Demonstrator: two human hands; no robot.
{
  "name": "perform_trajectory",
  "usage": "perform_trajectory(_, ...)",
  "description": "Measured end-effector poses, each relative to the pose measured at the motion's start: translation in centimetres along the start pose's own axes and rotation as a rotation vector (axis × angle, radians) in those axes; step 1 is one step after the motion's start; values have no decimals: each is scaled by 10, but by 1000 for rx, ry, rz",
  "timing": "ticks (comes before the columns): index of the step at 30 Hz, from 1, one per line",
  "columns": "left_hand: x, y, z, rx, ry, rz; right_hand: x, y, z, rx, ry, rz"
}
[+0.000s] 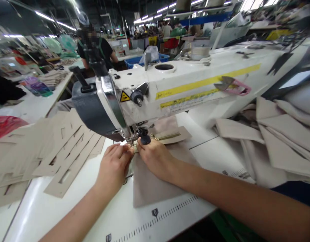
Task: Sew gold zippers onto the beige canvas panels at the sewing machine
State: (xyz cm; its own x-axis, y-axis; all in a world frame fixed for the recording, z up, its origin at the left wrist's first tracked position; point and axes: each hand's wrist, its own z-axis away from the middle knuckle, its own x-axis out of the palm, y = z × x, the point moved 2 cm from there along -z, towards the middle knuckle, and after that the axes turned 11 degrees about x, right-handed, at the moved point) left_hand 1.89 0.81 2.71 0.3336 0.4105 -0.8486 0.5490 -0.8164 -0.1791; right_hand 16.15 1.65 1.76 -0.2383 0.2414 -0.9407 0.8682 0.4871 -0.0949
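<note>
The left hand (114, 164) and right hand (156, 157) meet at the presser foot (131, 142) of a white sewing machine (142, 79), their fingertips close together on either side of it; the beige fabric panel (155, 193) lies flat on the white desk (86, 188), partly under the right hand, its near edge just short of the printed ruler scale (170, 211); a beige strip with a brass zipper (170, 136) lies beyond the right hand, running from near the foot out to the right; the left grip has its fingers bunched at the work's edge, the right grip has its fingers bent down onto it, and I cannot tell whether either pinches the material or only presses it; slotted beige pieces (69, 158) overlap in a spread at the left; folded beige fabric (283, 141) is heaped at the right; pink-handled snips (232, 85) rest against the machine's arm.
</note>
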Motion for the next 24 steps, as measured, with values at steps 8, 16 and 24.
perform_trajectory(8,7,0,3,-111,48,40,3,5,-4,-1,-47,-98)
perform_trajectory(16,11,0,4,-182,87,57,9,11,-4,27,-15,-206)
perform_trajectory(24,13,-1,6,-208,124,77,6,9,-4,36,0,-301)
